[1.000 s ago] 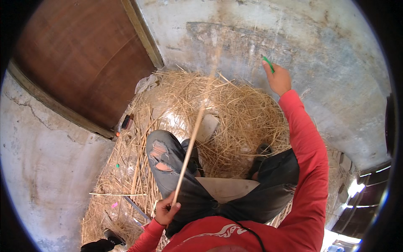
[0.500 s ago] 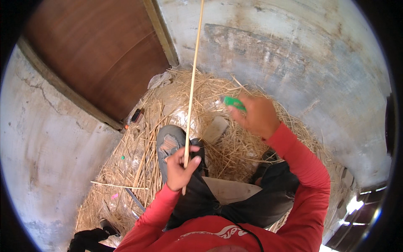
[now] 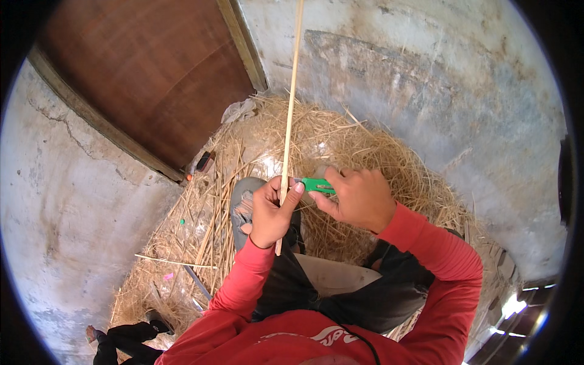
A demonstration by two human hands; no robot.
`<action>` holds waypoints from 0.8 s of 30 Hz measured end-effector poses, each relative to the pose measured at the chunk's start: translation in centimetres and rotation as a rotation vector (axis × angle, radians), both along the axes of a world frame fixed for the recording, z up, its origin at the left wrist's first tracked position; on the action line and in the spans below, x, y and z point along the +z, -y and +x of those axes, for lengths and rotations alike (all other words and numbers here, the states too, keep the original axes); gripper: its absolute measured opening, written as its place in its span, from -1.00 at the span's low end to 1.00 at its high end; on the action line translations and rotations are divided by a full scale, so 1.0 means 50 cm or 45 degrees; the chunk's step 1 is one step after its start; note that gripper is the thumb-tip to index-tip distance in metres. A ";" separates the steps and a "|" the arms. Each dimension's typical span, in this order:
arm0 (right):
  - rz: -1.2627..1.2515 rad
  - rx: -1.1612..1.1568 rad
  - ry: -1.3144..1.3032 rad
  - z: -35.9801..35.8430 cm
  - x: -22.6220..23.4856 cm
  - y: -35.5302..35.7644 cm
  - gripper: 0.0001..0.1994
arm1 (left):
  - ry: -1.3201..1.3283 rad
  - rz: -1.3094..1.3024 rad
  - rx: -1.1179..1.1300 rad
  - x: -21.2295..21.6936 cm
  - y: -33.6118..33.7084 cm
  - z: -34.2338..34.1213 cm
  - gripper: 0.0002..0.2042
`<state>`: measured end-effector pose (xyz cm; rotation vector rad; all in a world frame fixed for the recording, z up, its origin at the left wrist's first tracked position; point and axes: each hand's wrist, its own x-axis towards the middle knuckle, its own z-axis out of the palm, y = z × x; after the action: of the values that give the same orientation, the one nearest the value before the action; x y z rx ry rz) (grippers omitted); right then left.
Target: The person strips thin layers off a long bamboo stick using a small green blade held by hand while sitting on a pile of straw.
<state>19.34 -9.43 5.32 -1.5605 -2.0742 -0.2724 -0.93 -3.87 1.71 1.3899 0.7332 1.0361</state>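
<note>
A long, pale bamboo strip (image 3: 292, 91) runs upward from my left hand (image 3: 269, 213), which is closed around it near its lower end. My right hand (image 3: 363, 198) grips a green utility knife (image 3: 318, 185). The knife's tip end is at the strip, right by my left thumb and fingers; exactly where the blade meets the strip is too small to tell. Both hands are in front of my knees, above the littered floor.
Straw-like shavings (image 3: 389, 155) cover the floor, with loose strips (image 3: 213, 201) on the left. A long dark blade-like tool (image 3: 198, 283) lies left of my arm. Another person's leg (image 3: 131, 333) shows lower left. A brown door (image 3: 152, 79) and plastered wall (image 3: 426, 79) stand beyond.
My right hand has brought the green knife down and left to the strip. My left hand has shifted up and slightly right along with the strip, still holding it.
</note>
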 end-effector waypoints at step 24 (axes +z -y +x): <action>-0.080 -0.144 -0.280 0.064 0.045 -0.018 -0.57 | -0.063 -0.061 -0.082 -0.017 -0.004 -0.076 -0.72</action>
<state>22.53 -8.51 7.59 -1.6673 -1.8458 -0.0721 -4.75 -3.66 0.84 1.3929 0.7400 0.9312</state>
